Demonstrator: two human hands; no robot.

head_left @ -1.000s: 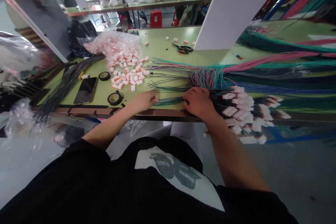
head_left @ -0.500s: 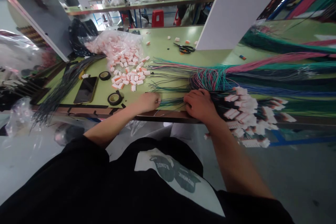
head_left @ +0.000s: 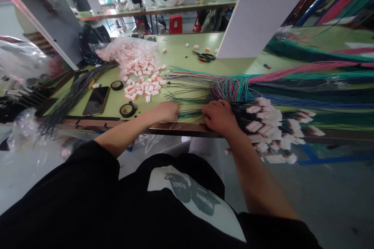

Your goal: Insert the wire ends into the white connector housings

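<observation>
Drooping over the front edge (head_left: 193, 128), far left: a dark wire bundle (head_left: 76, 91), spread across the green table (head_left: 175, 42).
Phone: lying flat beside the bundle (head_left: 96, 101), screen up.
Tape rolls: one near the phone's upper corner (head_left: 117, 85), one lower and nearer the front edge (head_left: 124, 114).
Connectors: spilling white and orange (head_left: 142, 90) from a clear bag (head_left: 112, 51), loosely heaped beyond the left hand.
Left hand (head_left: 167, 111): resting near the front edge, fingers curled closed at the thin green wires (head_left: 189, 114); cannot tell how many strands, if any, sit in the grip.
Thin green wires: lying between both hands, running roughly crosswise, close to the front edge.
Scissors (head_left: 206, 57): lying farther back, out of reach of the fingers as now placed.
Right hand (head_left: 218, 114): laid over dark wires, fingers bent; cannot tell whether pinching or just pressing.
Step in hand: apparently handling strands between two hands, by judgement steadying at the right and working at the left.
Call of a next move: probably a light, separate hold at the left, with enough steadiness at the right to avoid dragging the tangled coil (head_left: 230, 88).
Wired connectors (head_left: 264, 118): clustered beside the right forearm, partly overhanging the front edge.
Long wires (head_left: 309, 66): stretching off to the right in pink, green and blue.
</observation>
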